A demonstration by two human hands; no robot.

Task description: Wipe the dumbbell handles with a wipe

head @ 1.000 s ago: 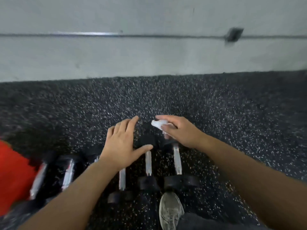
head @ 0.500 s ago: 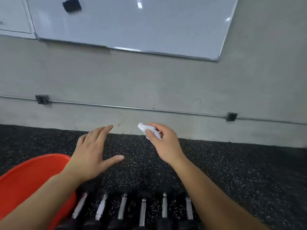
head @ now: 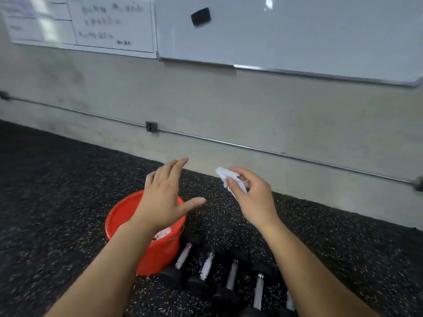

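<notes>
Several black dumbbells (head: 231, 274) with chrome handles lie in a row on the speckled rubber floor, low in the head view between my forearms. My right hand (head: 253, 197) is raised above them, pinching a crumpled white wipe (head: 225, 175) between thumb and fingers. My left hand (head: 164, 195) hovers with fingers spread and holds nothing, over a red bucket. Neither hand touches a dumbbell.
A red bucket (head: 119, 216) with something pale inside stands on the floor just left of the dumbbells. Ahead is a concrete wall with a metal conduit (head: 229, 143) and whiteboards (head: 286, 33) above. Dark rubber flooring (head: 45, 202) extends left and right.
Both hands have lifted off the dumbbell row, the wipe still in my right hand. The view tilted up and swung left, bringing the whole bucket and the whiteboards into sight.
</notes>
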